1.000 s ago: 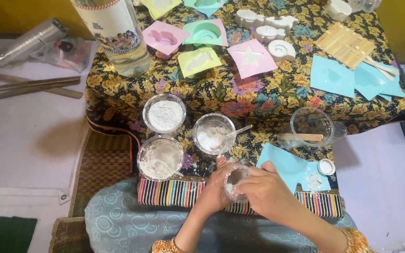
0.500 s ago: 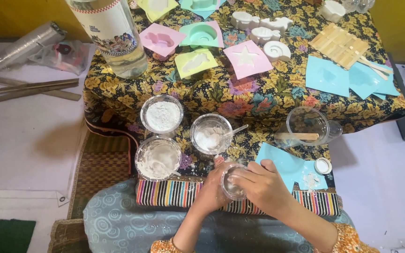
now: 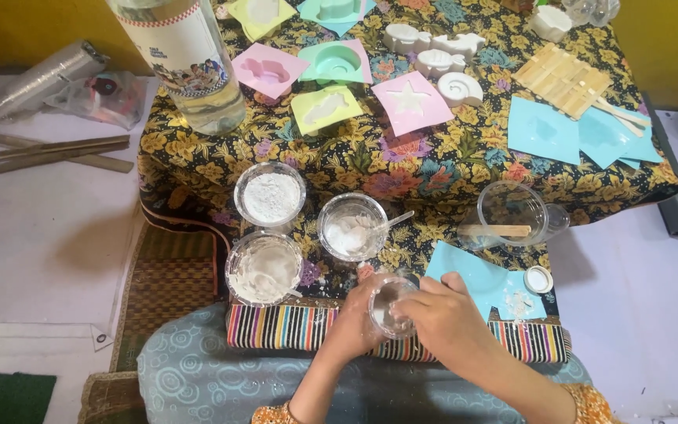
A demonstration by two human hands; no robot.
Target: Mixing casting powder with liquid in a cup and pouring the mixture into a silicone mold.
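My left hand [image 3: 352, 316] and my right hand [image 3: 442, 315] are both closed around a small clear cup [image 3: 387, 304] with whitish residue, held over the front edge of the low table. Just beyond it stands a clear cup of white powder with a spoon in it [image 3: 352, 227]. To its left are two more clear cups of white powder, the far one [image 3: 270, 195] and the near one [image 3: 264, 268]. A light blue sheet [image 3: 472, 275] with white crumbs lies right of my hands.
A floral cloth [image 3: 339, 161] covers the table. On it stand a large clear bottle [image 3: 186, 59], coloured mould trays [image 3: 327, 107], white cast shapes [image 3: 461, 88], wooden sticks [image 3: 563, 78], an empty clear cup with a stick [image 3: 512, 212] and a small white cap [image 3: 538, 279]. Wooden strips [image 3: 49, 151] lie on the floor at left.
Both hands stay on the small cup, shifting only slightly. The view has tilted a little.
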